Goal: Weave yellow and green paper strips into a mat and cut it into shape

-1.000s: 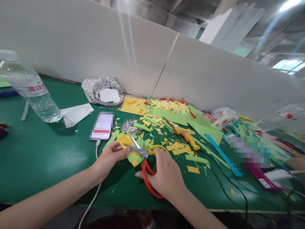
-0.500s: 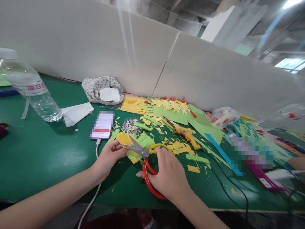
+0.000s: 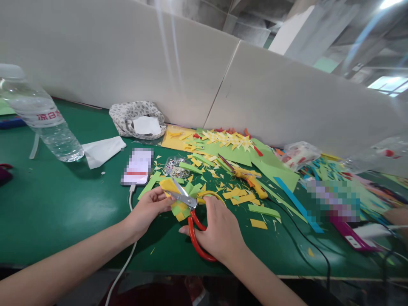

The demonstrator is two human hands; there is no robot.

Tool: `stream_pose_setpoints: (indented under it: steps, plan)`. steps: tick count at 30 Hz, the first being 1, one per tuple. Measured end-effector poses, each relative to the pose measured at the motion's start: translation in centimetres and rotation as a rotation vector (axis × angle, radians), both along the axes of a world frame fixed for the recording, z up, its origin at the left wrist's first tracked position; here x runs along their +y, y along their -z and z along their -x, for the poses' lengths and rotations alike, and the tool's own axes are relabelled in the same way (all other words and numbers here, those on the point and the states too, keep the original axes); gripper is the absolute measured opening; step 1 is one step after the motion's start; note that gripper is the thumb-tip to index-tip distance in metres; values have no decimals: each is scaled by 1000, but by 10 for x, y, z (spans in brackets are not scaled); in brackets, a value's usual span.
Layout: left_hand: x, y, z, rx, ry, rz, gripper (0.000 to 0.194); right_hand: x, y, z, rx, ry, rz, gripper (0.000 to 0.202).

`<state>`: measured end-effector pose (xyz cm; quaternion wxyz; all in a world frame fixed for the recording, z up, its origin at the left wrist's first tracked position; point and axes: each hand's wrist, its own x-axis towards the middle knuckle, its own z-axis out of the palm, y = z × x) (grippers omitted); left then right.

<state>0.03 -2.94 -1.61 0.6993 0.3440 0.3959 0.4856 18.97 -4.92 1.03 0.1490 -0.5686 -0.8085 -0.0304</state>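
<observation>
My left hand (image 3: 149, 211), fingers closed, pinches a yellow and green paper piece (image 3: 180, 209) that looks woven in the middle. In my right hand (image 3: 219, 229) is a pair of scissors (image 3: 191, 202) with one red and one yellow handle. The scissor blades are spread apart and point left, at the upper part of the paper piece near my left fingertips. Whether the blades touch the paper is hard to make out. Behind the paper lies a clear container of small beads (image 3: 175, 167), with yellow and green paper scraps (image 3: 244, 195) to the right.
A plugged-in phone (image 3: 137, 165), a tissue (image 3: 103, 152) and a water bottle (image 3: 54, 123) are on the left. A yellow glue gun (image 3: 251, 180) with a black cord lies right of centre. Paper fish-like shapes (image 3: 228, 139) rest on green sheets at the back. Another person's hand (image 3: 397, 216) is at the right edge.
My right hand and the scissors have shifted slightly left and up. My left hand has stayed nearly in place, still pinching the paper piece.
</observation>
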Motion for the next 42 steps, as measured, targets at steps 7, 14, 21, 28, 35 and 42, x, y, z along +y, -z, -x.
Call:
stream_pose_setpoints:
  steps: [7,14,21,28,35,42]
  plan:
    - [1,-2,0,-40,-18,36,20,1,2,1,4,-8,12,58]
    - [1,-5,-1,-75,-22,64,16,1,4,0,-24,-16,-22,60]
    - [1,-3,0,-113,4,46,14,4,5,-3,-40,-49,-91,58]
    - [1,-6,-1,-54,-18,56,13,4,3,-3,-37,-51,-104,56]
    - [1,-6,0,-42,2,33,10,4,2,0,-36,-47,-44,52]
    - [3,-4,3,-73,55,32,11,6,-1,3,-36,-34,-14,51]
